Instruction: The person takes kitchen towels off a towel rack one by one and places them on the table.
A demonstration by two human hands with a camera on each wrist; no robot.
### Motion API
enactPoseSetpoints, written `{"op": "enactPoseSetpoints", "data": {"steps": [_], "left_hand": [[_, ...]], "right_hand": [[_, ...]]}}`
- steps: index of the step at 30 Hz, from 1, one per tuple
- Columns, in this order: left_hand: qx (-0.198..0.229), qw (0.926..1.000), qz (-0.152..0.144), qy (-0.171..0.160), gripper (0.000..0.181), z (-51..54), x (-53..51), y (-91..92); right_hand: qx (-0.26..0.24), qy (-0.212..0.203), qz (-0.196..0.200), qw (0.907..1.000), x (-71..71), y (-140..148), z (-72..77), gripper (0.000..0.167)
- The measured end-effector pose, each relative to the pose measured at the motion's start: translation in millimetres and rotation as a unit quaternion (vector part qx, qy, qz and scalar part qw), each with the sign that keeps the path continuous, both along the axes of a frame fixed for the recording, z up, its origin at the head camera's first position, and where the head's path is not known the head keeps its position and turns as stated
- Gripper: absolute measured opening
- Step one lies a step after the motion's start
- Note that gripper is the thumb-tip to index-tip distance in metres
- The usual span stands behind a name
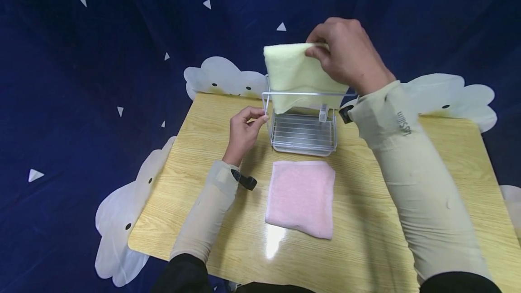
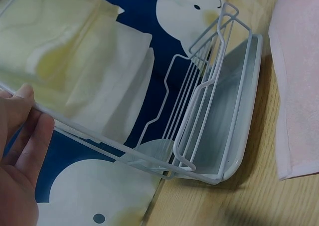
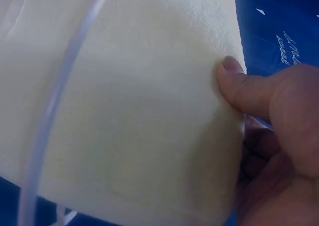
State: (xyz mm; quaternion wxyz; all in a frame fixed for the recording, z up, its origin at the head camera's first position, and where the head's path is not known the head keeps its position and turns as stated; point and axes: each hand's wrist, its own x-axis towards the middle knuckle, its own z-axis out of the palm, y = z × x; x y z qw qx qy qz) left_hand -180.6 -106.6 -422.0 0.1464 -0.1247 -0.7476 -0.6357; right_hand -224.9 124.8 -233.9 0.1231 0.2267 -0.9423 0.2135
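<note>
A pale yellow cloth hangs at the top of a white wire rack, behind its upper front bar. My right hand pinches the cloth's upper edge, thumb in front; the right wrist view shows the thumb flat on the cloth. Lower and to the left, my left hand pinches the rack's left side wire between thumb and fingers, also seen in the left wrist view, where the hand is at the left edge. The cloth's far side is hidden.
A folded pink cloth lies flat on the wooden table in front of the rack. Under the rack's wires is a grey tray. White cloud shapes line the table's back and left edges, and a dark blue curtain surrounds it.
</note>
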Motion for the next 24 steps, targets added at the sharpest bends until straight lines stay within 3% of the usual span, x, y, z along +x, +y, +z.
{"op": "enactPoseSetpoints", "data": {"steps": [24], "left_hand": [[-0.004, 1.0000, 0.003, 0.002, 0.011, -0.6, 0.2, 0.3]], "right_hand": [[-0.014, -0.001, -0.030, 0.9994, 6.9, 0, 21.4, 0.029]]}}
